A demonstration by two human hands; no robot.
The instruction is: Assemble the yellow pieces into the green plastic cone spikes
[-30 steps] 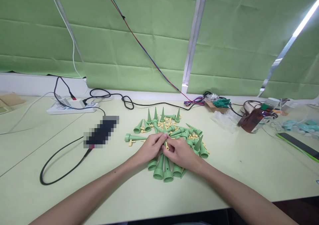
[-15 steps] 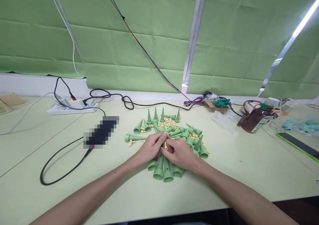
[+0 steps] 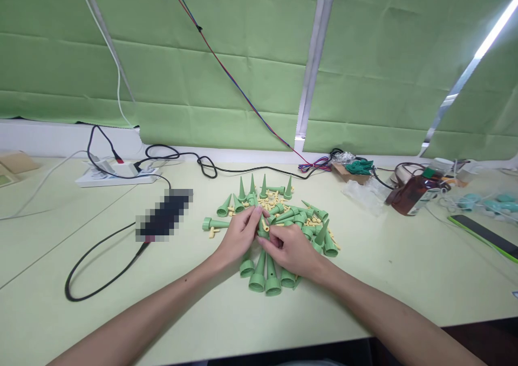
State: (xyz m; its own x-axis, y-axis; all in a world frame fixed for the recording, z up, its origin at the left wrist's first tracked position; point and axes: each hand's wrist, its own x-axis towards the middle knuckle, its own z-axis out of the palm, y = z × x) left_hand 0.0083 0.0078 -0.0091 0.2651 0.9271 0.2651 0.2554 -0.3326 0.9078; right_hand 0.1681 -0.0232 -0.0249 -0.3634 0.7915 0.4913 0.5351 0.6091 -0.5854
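A heap of green plastic cone spikes (image 3: 283, 215) and small yellow plug pieces (image 3: 313, 222) lies on the pale green table (image 3: 202, 312). My left hand (image 3: 239, 235) and my right hand (image 3: 290, 249) meet over the heap's middle. Both are closed on one green spike (image 3: 262, 228) with a yellow piece (image 3: 265, 227) at its side. Several spikes (image 3: 265, 276) lie with their wide ends toward me, just below my hands.
A blurred dark device (image 3: 164, 216) with a black cable (image 3: 93, 258) lies to the left. A white power strip (image 3: 117, 175) sits at the back left. A brown bottle (image 3: 413, 194), a phone (image 3: 483, 235) and clutter are at the right. Green blinds (image 3: 243, 74) hang behind.
My hands shifted a little up and away over the heap. The yellow piece between my fingers has moved from low beside the spike up to its side.
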